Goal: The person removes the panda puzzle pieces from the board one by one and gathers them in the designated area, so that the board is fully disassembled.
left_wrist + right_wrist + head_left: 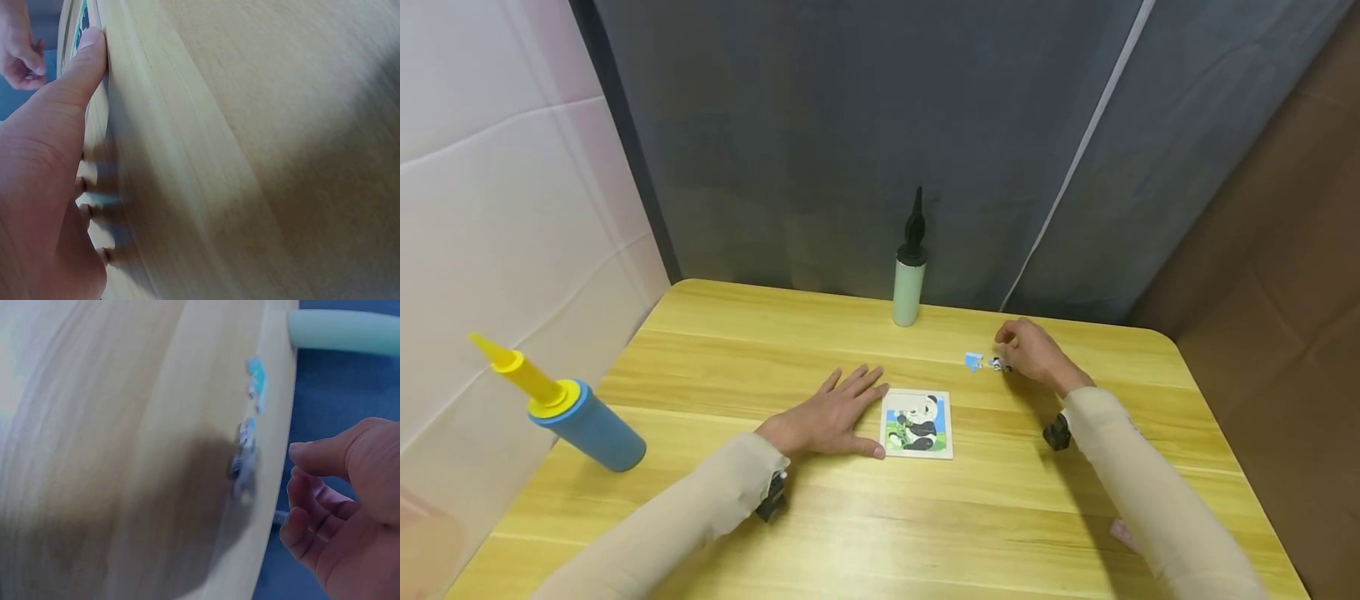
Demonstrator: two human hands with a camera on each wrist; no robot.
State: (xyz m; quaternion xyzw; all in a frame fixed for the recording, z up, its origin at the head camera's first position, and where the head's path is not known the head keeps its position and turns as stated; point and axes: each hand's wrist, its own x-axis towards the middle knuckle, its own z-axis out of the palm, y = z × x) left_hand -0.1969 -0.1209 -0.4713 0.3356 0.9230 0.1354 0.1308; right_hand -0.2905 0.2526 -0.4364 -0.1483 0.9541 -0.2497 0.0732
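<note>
A square panda jigsaw puzzle (917, 429) in a pale frame lies mid-table; bare board shows in its upper left part. My left hand (835, 417) rests flat beside it, fingers spread, with thumb and fingertips at the frame's left edge. The left wrist view shows that thumb (87, 59) along the frame. Over loose puzzle pieces at the far right, my right hand (1033, 354) hovers with fingers loosely bent. One loose piece (973, 361) is blue; the black-and-white pieces (244, 456) lie nearest that hand. Nothing shows between its thumb and fingers (300, 487).
A pale green hand pump (907, 292) with a black top stands at the table's back edge. On the left is a blue pump (598, 429) with a yellow nozzle. A small pink object (1123, 533) lies partly behind my right forearm. Dark cloth hangs behind the table.
</note>
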